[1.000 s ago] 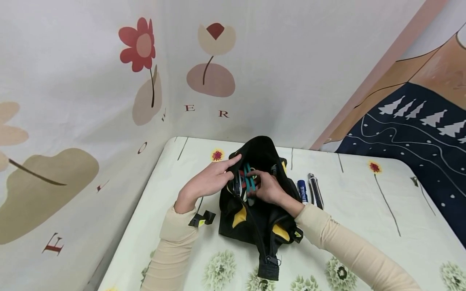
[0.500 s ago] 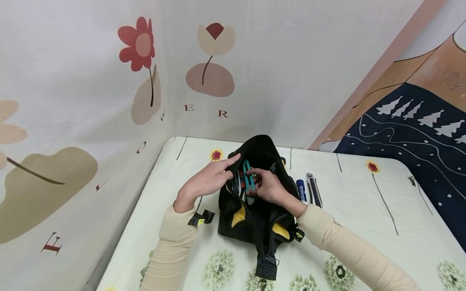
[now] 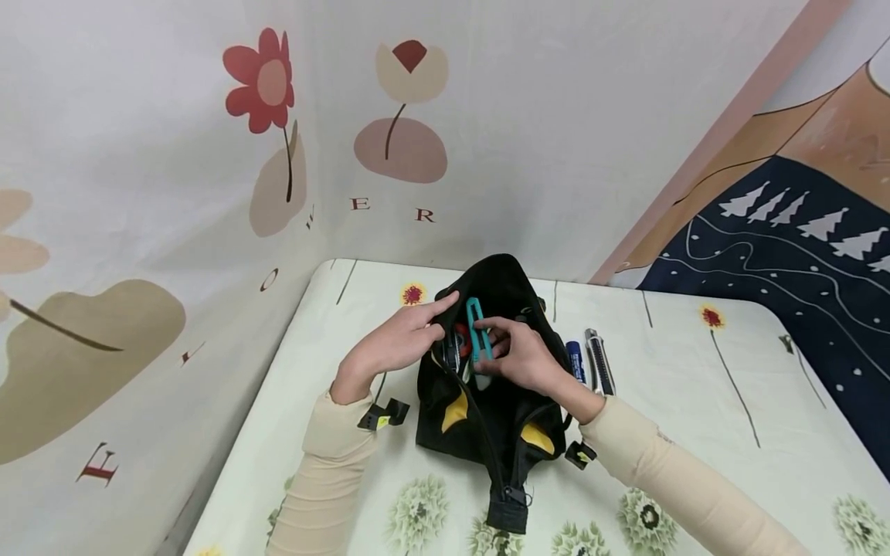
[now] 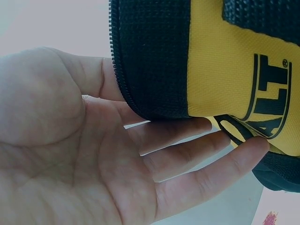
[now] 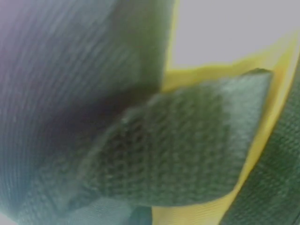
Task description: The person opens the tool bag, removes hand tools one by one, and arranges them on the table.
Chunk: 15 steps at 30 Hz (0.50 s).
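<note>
A black and yellow tool bag (image 3: 455,440) stands on the table with its zipped mouth spread wide. At its left rim my left hand (image 3: 396,340) holds the edge, thumb inside. In the left wrist view the left hand (image 4: 117,154) has its fingers along the outside of the bag (image 4: 154,61), beside the zipper. Inside the mouth, my right hand (image 3: 524,355) pinches a long teal tool with a slotted handle (image 3: 476,316); its lower end is partly hidden. A red thing (image 3: 462,338) lies left of it in the bag. The right wrist view shows only blurred bag fabric (image 5: 178,140).
Right of the bag, a blue marker (image 3: 575,361) and a grey utility knife (image 3: 599,361) lie side by side on the flowered tablecloth (image 3: 695,386). A printed curtain wall (image 3: 521,154) rises behind the table. The bag's black strap end (image 3: 507,516) points toward the front.
My right hand has drawn the teal tool slightly upward, and more of its handle shows above the fingers. The right wrist has shifted a little right. My left hand keeps its place on the rim.
</note>
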{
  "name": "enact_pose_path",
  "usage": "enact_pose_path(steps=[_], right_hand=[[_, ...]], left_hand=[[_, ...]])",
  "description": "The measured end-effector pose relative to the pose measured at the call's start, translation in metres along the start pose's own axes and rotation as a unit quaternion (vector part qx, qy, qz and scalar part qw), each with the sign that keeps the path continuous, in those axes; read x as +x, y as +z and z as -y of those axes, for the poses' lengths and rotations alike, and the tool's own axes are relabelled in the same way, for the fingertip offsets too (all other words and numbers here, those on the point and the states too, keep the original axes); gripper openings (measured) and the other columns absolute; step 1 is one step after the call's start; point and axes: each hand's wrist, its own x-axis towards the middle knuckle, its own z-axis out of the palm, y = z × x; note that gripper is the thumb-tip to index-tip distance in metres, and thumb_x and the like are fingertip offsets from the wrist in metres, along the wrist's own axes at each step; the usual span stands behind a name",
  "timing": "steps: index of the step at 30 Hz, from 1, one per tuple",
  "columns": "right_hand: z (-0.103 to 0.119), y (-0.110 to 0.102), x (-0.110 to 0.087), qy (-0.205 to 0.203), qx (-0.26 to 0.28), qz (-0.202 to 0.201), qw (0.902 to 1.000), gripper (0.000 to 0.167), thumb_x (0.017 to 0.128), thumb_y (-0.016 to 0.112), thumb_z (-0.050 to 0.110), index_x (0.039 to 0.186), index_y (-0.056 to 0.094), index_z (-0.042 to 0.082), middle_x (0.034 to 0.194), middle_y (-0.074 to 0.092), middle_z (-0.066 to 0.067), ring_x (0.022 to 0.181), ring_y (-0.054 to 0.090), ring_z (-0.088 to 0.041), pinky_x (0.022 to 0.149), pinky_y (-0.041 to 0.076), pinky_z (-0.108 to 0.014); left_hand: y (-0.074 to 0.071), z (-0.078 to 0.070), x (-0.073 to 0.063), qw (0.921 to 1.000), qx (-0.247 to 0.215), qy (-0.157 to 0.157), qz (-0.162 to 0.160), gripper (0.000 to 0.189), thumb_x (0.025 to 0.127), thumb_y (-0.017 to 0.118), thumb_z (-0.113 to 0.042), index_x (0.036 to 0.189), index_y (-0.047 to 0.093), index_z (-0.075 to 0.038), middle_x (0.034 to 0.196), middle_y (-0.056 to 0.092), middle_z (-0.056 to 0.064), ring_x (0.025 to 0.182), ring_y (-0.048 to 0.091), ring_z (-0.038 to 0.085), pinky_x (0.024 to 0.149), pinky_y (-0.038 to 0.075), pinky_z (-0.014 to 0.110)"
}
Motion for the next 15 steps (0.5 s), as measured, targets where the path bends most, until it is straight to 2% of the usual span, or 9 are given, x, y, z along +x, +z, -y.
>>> enact_pose_path(steps=[7, 15], right_hand=[[0.003, -0.005, -0.009, -0.019, 0.009, -0.002, 0.9998, 0.062, 0.092, 0.089, 0.002, 0.149, 0.065, -0.002, 0.104, 0.073, -0.013, 0.091, 0.071, -0.02, 0.08, 0.06, -0.035], [0.005, -0.009, -0.02, -0.035, 0.007, -0.026, 0.999, 0.061, 0.092, 0.09, 0.003, 0.149, 0.067, 0.002, 0.116, 0.072, -0.016, 0.095, 0.073, -0.024, 0.079, 0.058, -0.036]], left_hand=[[0.0, 0.0, 0.0, 1.0, -0.002, -0.003, -0.001, 0.067, 0.112, 0.04, -0.013, 0.178, 0.027, -0.013, 0.058, 0.033, -0.008, 0.049, 0.027, 0.012, 0.054, 0.029, 0.027], [0.0, 0.0, 0.001, 1.0, -0.005, -0.003, 0.001, 0.067, 0.112, 0.04, -0.014, 0.178, 0.026, -0.013, 0.059, 0.033, -0.007, 0.049, 0.028, 0.013, 0.054, 0.03, 0.027]])
